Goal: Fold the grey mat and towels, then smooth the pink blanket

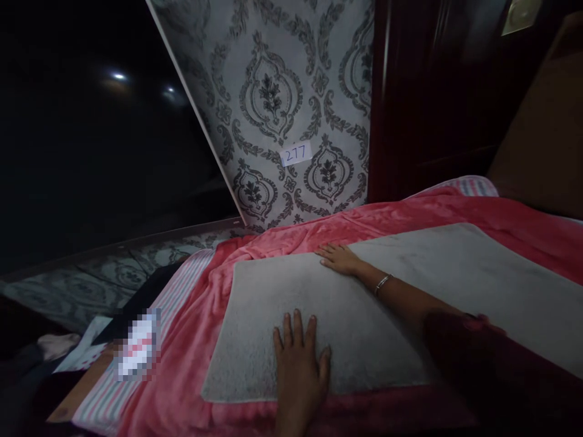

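A grey towel point(364, 303) lies spread flat on a pink blanket point(191, 340) that covers a bed. My left hand point(300, 355) rests flat on the towel's near edge, fingers stretched out and slightly apart. My right hand point(339, 258) lies flat on the towel's far edge, fingers pointing left, with a thin bangle point(382, 283) on the wrist and a dark sleeve further up the arm. Neither hand holds anything.
A striped sheet point(182, 285) shows under the blanket at the left. A patterned grey wall point(282, 91) behind carries a small label reading 277 point(296, 153). Dark wooden furniture point(432, 103) stands at the back right. A blurred package point(139, 343) and clutter lie at the lower left.
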`<control>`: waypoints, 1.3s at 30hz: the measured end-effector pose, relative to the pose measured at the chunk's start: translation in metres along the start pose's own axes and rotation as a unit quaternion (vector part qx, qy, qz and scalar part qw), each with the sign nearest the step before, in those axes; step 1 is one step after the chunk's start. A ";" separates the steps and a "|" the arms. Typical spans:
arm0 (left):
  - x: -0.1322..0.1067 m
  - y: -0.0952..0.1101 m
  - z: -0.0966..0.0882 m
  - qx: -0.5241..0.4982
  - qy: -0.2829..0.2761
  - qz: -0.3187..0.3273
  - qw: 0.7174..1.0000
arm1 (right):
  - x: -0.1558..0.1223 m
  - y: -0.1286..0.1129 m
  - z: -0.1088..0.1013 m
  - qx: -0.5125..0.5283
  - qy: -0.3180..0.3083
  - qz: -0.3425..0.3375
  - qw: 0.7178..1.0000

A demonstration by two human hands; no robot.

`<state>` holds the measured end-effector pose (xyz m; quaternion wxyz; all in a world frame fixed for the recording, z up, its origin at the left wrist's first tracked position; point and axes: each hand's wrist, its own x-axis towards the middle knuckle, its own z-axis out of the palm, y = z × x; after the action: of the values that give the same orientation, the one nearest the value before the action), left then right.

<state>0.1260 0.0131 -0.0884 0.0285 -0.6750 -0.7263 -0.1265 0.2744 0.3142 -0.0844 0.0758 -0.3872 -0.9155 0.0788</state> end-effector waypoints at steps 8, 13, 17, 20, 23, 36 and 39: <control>-0.001 0.007 -0.007 -0.022 -0.003 -0.012 1.000 | -0.002 -0.013 -0.010 -0.027 0.004 0.058 0.998; -0.003 -0.005 -0.025 -0.025 0.004 -0.025 0.999 | -0.030 -0.075 -0.003 -0.027 0.059 -0.098 0.993; -0.012 -0.027 -0.023 0.025 0.062 -0.079 0.995 | -0.062 -0.126 0.016 0.011 -0.006 -0.311 0.950; -0.019 -0.036 -0.012 0.038 0.058 -0.084 0.994 | -0.057 -0.131 0.019 0.025 -0.034 -0.320 0.947; -0.022 -0.038 -0.005 0.031 0.055 -0.084 0.994 | -0.020 -0.114 0.014 0.018 -0.023 -0.233 0.972; -0.025 -0.038 0.001 0.016 0.065 -0.089 0.994 | 0.068 -0.070 0.027 -0.010 0.003 -0.041 0.999; -0.025 -0.034 -0.001 0.005 0.061 -0.093 0.994 | 0.068 -0.075 0.023 -0.018 -0.003 -0.022 1.000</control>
<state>0.0940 -0.0134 -0.0978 0.0644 -0.5955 -0.7834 -0.1658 0.1709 0.3094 -0.0865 0.0679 -0.3680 -0.9253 0.0614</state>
